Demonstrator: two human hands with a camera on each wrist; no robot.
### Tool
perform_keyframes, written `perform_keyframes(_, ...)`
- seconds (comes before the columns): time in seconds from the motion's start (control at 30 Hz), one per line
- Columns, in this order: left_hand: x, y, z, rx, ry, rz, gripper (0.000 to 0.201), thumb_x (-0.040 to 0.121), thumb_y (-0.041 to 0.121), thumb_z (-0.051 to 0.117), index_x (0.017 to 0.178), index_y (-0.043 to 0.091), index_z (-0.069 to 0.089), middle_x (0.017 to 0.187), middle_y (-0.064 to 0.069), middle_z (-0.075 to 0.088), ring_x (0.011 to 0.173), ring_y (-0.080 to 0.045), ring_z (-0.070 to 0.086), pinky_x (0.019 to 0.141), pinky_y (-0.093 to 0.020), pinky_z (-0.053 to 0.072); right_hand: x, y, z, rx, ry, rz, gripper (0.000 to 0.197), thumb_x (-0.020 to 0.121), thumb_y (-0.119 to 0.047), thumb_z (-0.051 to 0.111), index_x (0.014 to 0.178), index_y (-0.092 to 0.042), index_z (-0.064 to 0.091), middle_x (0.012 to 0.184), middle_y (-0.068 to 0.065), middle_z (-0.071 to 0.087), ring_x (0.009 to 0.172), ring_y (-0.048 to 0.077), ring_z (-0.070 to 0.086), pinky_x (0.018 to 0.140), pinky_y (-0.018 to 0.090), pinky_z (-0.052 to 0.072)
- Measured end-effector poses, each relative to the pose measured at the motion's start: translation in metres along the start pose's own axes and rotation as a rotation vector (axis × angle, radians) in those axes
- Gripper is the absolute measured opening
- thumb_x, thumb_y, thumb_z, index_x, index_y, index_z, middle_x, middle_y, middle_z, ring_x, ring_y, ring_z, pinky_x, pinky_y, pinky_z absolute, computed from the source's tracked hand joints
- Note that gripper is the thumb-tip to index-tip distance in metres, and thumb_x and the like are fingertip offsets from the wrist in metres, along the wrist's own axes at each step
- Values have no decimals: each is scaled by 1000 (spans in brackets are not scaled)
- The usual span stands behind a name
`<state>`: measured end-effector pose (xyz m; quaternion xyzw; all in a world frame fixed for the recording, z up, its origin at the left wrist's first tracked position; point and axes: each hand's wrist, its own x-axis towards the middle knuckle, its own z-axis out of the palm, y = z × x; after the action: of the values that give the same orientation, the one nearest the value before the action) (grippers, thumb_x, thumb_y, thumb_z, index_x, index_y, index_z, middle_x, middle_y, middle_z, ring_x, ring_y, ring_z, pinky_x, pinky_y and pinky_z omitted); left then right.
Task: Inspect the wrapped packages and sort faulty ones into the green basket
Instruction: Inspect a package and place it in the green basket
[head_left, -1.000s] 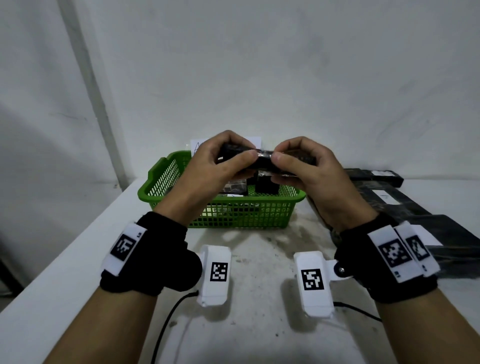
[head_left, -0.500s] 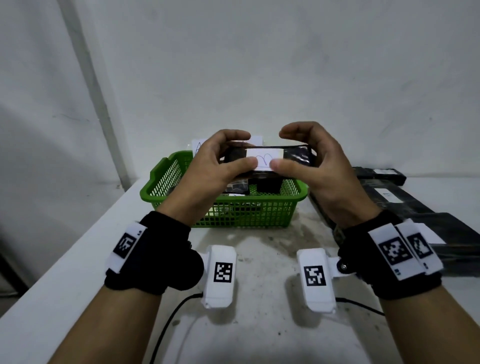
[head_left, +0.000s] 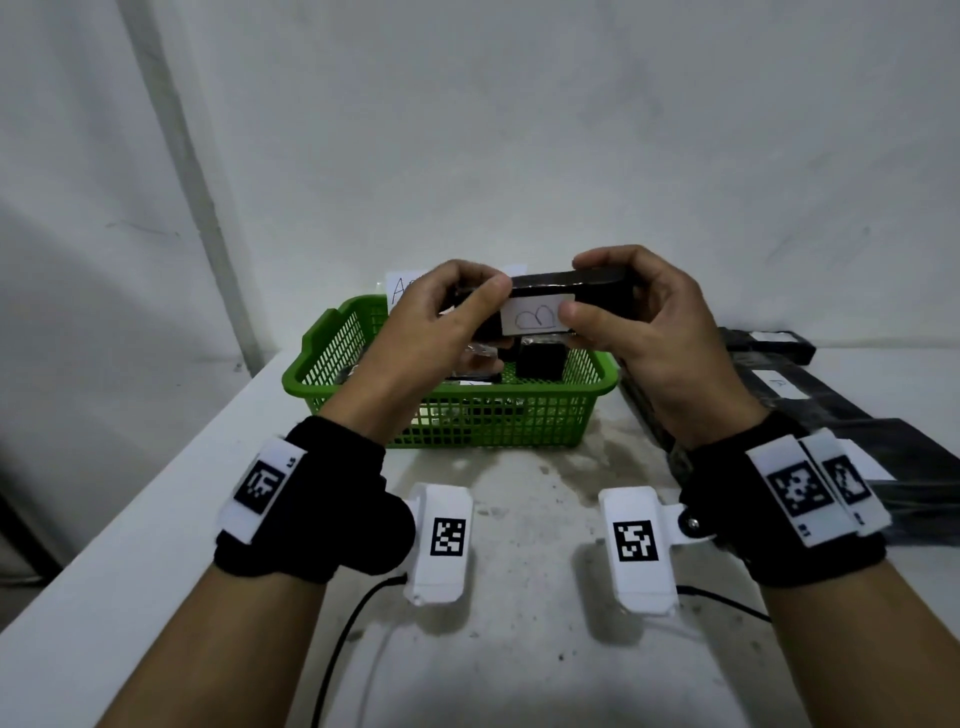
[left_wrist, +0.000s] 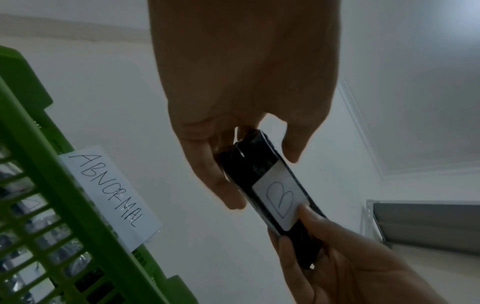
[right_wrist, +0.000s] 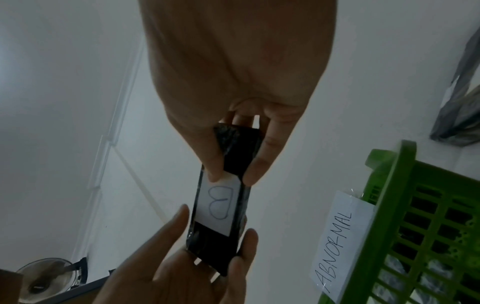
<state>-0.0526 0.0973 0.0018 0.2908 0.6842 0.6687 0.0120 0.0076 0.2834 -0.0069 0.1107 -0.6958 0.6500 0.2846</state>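
I hold a slim black wrapped package up over the green basket, one end in each hand. Its white label carries a hand-drawn "B" and faces me. My left hand pinches the left end, thumb in front and fingers behind. At the other end my right hand grips with its thumb on the label's edge. The left wrist view shows the package and label. The right wrist view shows the package, its label, and the basket's "ABNORMAL" tag.
Several black wrapped packages lie inside the basket. More black packages with white labels are laid out on the white table to the right. A wall stands close behind the basket.
The package has been turned in my hands so that its white label now faces me. Both hands have lifted it slightly higher above the basket.
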Motion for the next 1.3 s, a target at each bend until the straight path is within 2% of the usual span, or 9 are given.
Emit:
perform_keyframes(0.27, 1, -2, -4, 16, -43, 82, 6, 83, 19, 71, 84, 17, 66, 91, -7, 66, 89, -21, 68, 95, -44, 57, 2, 2, 3, 13, 17, -37, 9, 84, -7, 76, 84, -14, 71, 91, 13, 73, 87, 27, 72, 78, 37, 61)
perform_keyframes(0.37, 0, 0, -5, 9, -84, 41, 8, 82, 17, 70, 77, 19, 63, 94, -10, 67, 87, -22, 67, 92, -43, 58, 1, 0, 1, -10, -14, -55, 13, 80, -8, 76, 88, -14, 68, 92, 11, 75, 93, 33, 73, 78, 39, 62)
perform_keyframes(0.43, -2, 3, -5, 15, -141, -38, 17, 90, 11, 66, 76, 16, 57, 92, -11, 68, 86, -27, 68, 86, -41, 59, 1, -1, 0, -32, 6, -65, 28, 79, -11, 79, 102, -14, 63, 101, 7, 74, 98, 26, 72, 77, 35, 61)
perform_keyframes(0.6, -11, 9, 3, -26, -365, -215, 23, 85, 37, 68, 90, 15, 60, 85, -3, 72, 81, -31, 71, 71, -31, 59, 1, 6, 3, -108, 38, 5, 44, 84, -25, 77, 122, -18, 56, 121, 3, 69, 108, 18, 71, 94, 39, 58)
perform_keyframes(0.77, -11, 13, 8, -25, -252, -297, 66, 86, 59, 54, 123, 5, 63, 81, -1, 71, 62, -17, 66, 66, -30, 57, -1, 11, -4, 19, -332, 179, 80, 72, -43, 76, 144, -30, 45, 141, 0, 60, 126, 16, 62, 102, 38, 52)
perform_keyframes(0.87, -10, 12, 7, 8, -222, -333, 75, 88, 64, 52, 126, 0, 62, 72, -1, 68, 59, -15, 63, 62, -27, 54, -3, 13, -4, -17, -396, 183, 97, 63, -43, 79, 150, -33, 38, 144, -2, 55, 126, 11, 62, 102, 32, 49)
perform_keyframes(1.07, -9, 10, 11, 34, -237, -324, 69, 90, 60, 55, 127, 2, 63, 70, 2, 65, 58, -14, 61, 65, -28, 52, -8, 11, 8, -117, -322, 58, 98, 55, -39, 72, 145, -29, 33, 140, 4, 52, 112, 11, 67, 86, 23, 53)
perform_keyframes(1.2, -8, 8, 10, -30, -200, -300, 62, 87, 47, 65, 127, -1, 58, 98, -17, 69, 71, -19, 66, 61, -26, 56, -8, 17, 4, -200, -306, -7, 101, 59, -38, 78, 147, -32, 28, 151, -4, 42, 133, 10, 53, 104, 29, 48)
perform_keyframes(1.3, -9, 5, 7, -80, -184, -268, 57, 74, 29, 75, 121, 5, 57, 102, -5, 73, 80, -22, 72, 67, -29, 61, -4, 19, 0, -98, -320, 87, 106, 66, -47, 79, 154, -44, 19, 162, -7, 29, 146, 13, 39, 117, 38, 37)
